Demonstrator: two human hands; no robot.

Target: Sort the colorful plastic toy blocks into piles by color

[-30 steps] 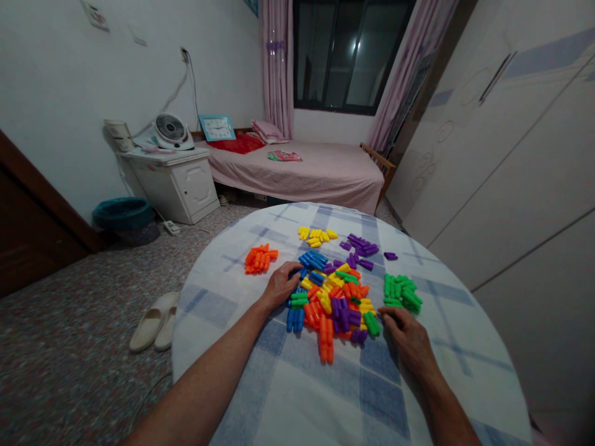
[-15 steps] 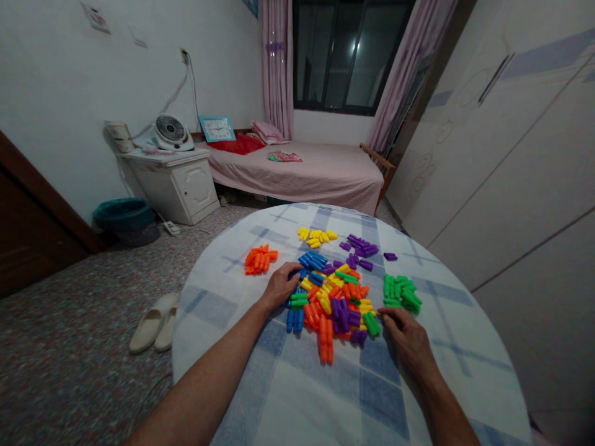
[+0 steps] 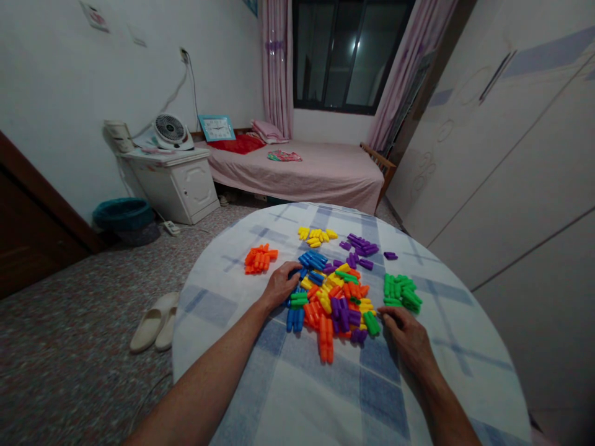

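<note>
A mixed heap of plastic toy pieces (image 3: 320, 310), orange, yellow, purple, blue and green with paired tube-like shapes, lies mid-table. At its left edge rests my left hand (image 3: 280, 285), fingers bent and thumb apart, the tips by some blue pieces (image 3: 312, 259). My right hand (image 3: 406, 334) lies low at the heap's right edge, its loosely bent fingertips close to a green piece (image 3: 371, 323). Neither hand shows a piece lifted. Around the heap are single-colour groups: orange pieces (image 3: 260, 259), yellow pieces (image 3: 318, 236), purple pieces (image 3: 362, 245) and green pieces (image 3: 402, 292).
The round table (image 3: 297, 396) has a blue-and-white checked cloth. One purple piece (image 3: 390, 255) lies apart. Beyond stands a bed (image 3: 320, 170), with a white cabinet (image 3: 190, 186) bearing a fan (image 3: 171, 130). A bin (image 3: 125, 217) and slippers (image 3: 151, 325) are left; a wardrobe (image 3: 506, 161) is right.
</note>
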